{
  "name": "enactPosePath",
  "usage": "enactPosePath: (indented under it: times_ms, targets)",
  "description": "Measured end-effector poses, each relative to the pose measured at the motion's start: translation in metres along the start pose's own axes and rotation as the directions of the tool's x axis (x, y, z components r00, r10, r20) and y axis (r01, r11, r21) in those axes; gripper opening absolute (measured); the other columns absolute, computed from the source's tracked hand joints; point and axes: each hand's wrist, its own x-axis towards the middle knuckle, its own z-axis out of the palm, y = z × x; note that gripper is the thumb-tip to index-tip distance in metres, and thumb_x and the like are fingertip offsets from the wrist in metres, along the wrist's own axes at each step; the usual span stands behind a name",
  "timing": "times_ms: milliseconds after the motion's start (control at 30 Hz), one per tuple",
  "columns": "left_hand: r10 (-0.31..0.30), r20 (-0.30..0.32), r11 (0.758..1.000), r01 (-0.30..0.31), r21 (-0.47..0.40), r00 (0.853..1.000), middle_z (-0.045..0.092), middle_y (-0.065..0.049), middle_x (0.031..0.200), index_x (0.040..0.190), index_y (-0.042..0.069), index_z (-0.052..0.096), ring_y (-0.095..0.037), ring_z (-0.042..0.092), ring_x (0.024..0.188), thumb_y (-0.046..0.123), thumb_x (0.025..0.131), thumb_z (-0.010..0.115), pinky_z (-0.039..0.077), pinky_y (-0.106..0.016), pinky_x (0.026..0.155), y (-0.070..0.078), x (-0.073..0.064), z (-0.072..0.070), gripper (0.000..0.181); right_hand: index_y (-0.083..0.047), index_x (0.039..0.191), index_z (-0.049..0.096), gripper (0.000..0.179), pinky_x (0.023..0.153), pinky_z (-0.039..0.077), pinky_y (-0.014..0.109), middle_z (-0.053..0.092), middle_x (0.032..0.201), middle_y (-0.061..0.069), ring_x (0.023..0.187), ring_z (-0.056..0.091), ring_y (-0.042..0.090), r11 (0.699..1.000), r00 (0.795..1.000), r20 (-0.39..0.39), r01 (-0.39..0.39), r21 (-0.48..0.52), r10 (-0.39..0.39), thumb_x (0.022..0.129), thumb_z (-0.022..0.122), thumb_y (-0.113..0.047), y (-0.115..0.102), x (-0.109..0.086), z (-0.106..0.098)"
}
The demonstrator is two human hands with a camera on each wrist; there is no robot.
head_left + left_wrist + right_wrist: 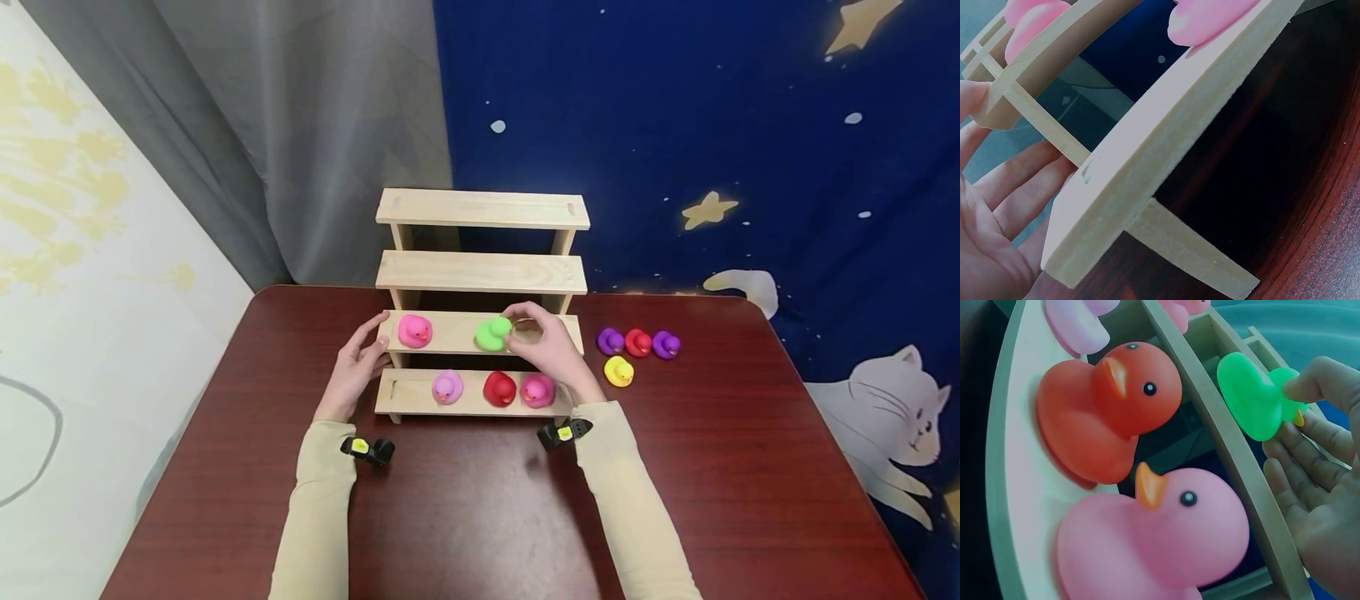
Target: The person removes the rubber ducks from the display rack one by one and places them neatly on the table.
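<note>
My right hand (551, 342) pinches a green rubber duck (492, 334) by its head over the second step from the bottom of a wooden tiered stand (480, 273). In the right wrist view, thumb and fingers sit around the green duck's (1250, 397) head. My left hand (356, 367) holds the left end of that same step, its thumb and index finger at the end corners and other fingers lower down. A pink duck (415, 331) sits near the step's left end. Along the bottom step are a light purple duck (447, 387), a red duck (499, 388) and another pink duck (537, 390).
Right of the stand, two purple ducks (666, 344), a red duck (638, 342) and a yellow duck (618, 372) lie on the dark red-brown table (457, 508). Behind the table hang a grey curtain (330, 150) and a blue star-patterned cloth (637, 125).
</note>
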Motion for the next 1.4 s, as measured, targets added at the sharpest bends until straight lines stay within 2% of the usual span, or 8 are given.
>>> enactPosePath:
  times_ms: [367,633,867,1000,1133,1400]
  targets:
    - [-0.004,0.008,1.0,0.004,0.005,1.0,0.052,-0.02,0.135,0.148,0.027,0.04,-0.025,0.06,0.112,0.033,0.099,0.056,0.045,-0.048,0.094,-0.001,-0.001,0.0,0.052,0.012,0.112,0.059,0.031,0.095,0.04,0.057,0.059,0.11,0.026,0.104,0.057,0.041,1.0,0.995,-0.096,0.008,0.0,-0.008,0.082,0.066,0.012,0.003,-0.019,-0.011]
    - [0.005,0.01,1.0,-0.005,0.004,1.0,0.051,-0.021,0.135,0.149,0.026,0.04,-0.027,0.059,0.112,0.031,0.1,0.055,0.043,-0.052,0.094,-0.003,0.002,-0.001,0.052,0.013,0.112,0.058,0.032,0.091,0.043,0.055,0.058,0.112,0.027,0.102,0.057,0.04,1.0,0.988,-0.156,-0.014,0.014,0.016,0.081,0.066,0.013,0.008,-0.034,-0.022]
    - [0.009,0.008,1.0,-0.009,0.007,1.0,0.05,-0.02,0.136,0.148,0.026,0.041,-0.028,0.059,0.112,0.031,0.1,0.055,0.043,-0.052,0.094,-0.001,0.002,-0.001,0.051,0.015,0.11,0.058,0.031,0.089,0.046,0.051,0.058,0.111,0.028,0.095,0.058,0.038,1.0,0.977,-0.212,0.004,-0.006,-0.005,0.08,0.065,0.016,0.013,-0.046,-0.031]
    - [0.002,0.006,1.0,-0.002,0.006,1.0,0.05,-0.02,0.137,0.148,0.028,0.041,-0.025,0.06,0.111,0.031,0.1,0.055,0.044,-0.05,0.094,-0.001,0.002,0.001,0.05,0.016,0.109,0.059,0.03,0.088,0.046,0.049,0.06,0.107,0.027,0.092,0.059,0.034,1.0,0.969,-0.249,-0.001,-0.023,-0.005,0.08,0.066,0.016,0.016,-0.054,-0.037]
    - [-0.002,0.004,1.0,0.002,0.01,1.0,0.049,-0.019,0.138,0.148,0.028,0.041,-0.024,0.06,0.11,0.031,0.1,0.054,0.045,-0.047,0.093,-0.003,0.003,0.001,0.05,0.017,0.109,0.059,0.03,0.088,0.044,0.052,0.061,0.106,0.028,0.091,0.058,0.03,0.999,0.955,-0.296,-0.011,-0.054,-0.005,0.08,0.068,0.015,0.016,-0.061,-0.043]
    - [0.002,-0.002,1.0,-0.002,0.015,1.0,0.048,-0.019,0.139,0.148,0.029,0.041,-0.021,0.061,0.108,0.033,0.1,0.055,0.051,-0.03,0.085,-0.001,0.002,0.001,0.05,0.019,0.109,0.058,0.032,0.091,0.047,0.037,0.058,0.108,0.03,0.092,0.058,0.019,1.0,0.922,-0.387,0.0,-0.026,-0.01,0.078,0.067,0.019,0.023,-0.075,-0.057]
